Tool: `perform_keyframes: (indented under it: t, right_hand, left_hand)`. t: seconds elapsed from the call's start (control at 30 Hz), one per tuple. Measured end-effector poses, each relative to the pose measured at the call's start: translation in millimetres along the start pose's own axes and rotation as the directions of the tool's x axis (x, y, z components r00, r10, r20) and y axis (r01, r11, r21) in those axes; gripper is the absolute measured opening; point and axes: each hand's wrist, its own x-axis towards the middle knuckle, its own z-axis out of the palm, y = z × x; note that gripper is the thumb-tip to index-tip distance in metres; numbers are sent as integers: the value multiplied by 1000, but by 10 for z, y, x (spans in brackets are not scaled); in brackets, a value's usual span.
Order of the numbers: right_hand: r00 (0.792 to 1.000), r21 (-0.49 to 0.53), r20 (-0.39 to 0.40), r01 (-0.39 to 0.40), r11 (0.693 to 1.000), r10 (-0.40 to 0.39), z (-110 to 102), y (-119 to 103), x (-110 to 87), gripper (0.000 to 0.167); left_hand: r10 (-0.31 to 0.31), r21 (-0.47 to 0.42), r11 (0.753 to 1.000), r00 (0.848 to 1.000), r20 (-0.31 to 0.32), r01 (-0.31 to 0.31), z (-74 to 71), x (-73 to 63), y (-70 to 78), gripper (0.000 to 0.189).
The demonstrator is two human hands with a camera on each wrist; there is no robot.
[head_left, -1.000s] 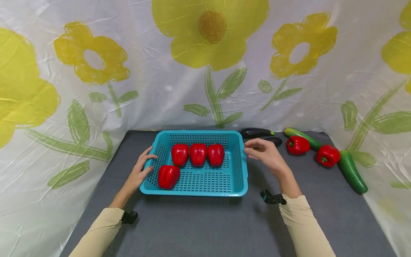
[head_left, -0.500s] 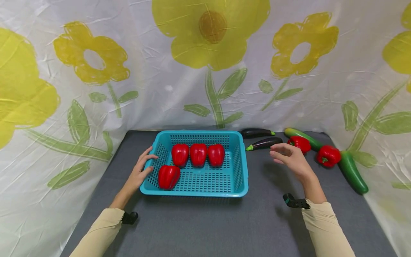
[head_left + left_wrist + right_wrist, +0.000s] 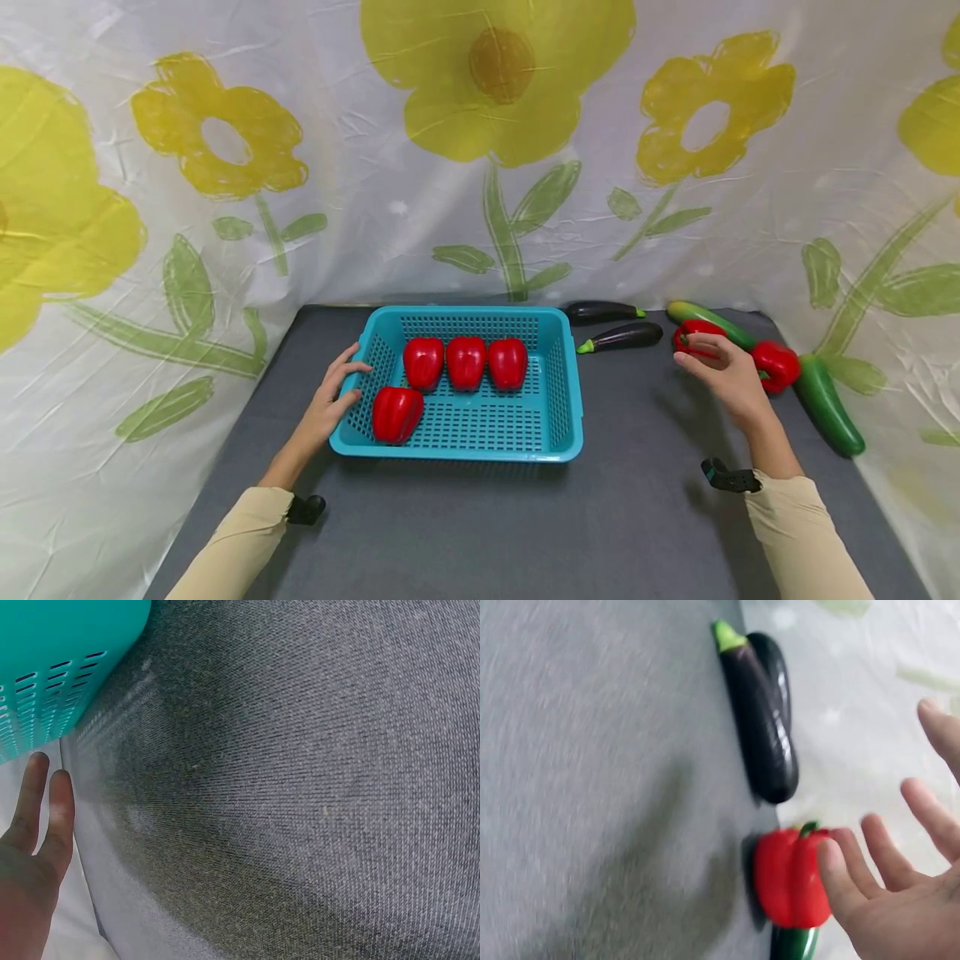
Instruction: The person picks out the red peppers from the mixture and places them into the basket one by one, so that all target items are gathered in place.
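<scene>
In the head view a blue plastic basket (image 3: 480,454) holds several red bell peppers, one of them a pepper (image 3: 397,414) at the front left. My left hand (image 3: 327,406) is at its left rim, fingers spread and fairly straight; in the left wrist view two fingers (image 3: 61,817) extend by the perforated wall. At the right, my right hand (image 3: 729,379) hovers in front of a red bell pepper (image 3: 791,874), fingers parted and holding nothing. It partly hides that pepper in the head view. Another red bell pepper (image 3: 777,366) sits just right of the hand.
Two eggplants, a rear one (image 3: 602,312) and a front one (image 3: 626,336), lie right of the basket. One cucumber (image 3: 708,321) lies behind the peppers and another (image 3: 827,408) near the table's right edge. A flowered cloth (image 3: 375,208) hangs behind the grey table (image 3: 480,542).
My right hand has moved right from beside the basket's right rim to the loose peppers, uncovering the front eggplant. The left hand stays at the basket.
</scene>
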Motion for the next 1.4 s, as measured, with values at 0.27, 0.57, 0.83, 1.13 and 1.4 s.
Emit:
perform_keyframes:
  t: [0.27,0.57,0.83,1.13,1.4]
  right_hand:
    - [990,-94,-139,-51,994,38,-82,135,85,77]
    - [965,-110,-257,-75,991,45,-13,302,241,88]
    - [957,-117,-286,-88,989,51,36,390,381,92]
    - [947,-102,-315,-104,989,67,81,450,503,87]
    - [951,-121,-301,-112,986,71,71,509,570,82]
  left_hand:
    - [-17,9,1000,1000,-3,17,-10,4,36,37]
    - [-38,27,999,999,7,38,-13,6,4,36]
    - [-19,27,999,1000,7,19,-22,4,-9,34]
    - [9,4,1000,1000,0,-9,-12,4,-23,35]
    - [-20,11,1000,1000,-2,20,-10,3,-15,35]
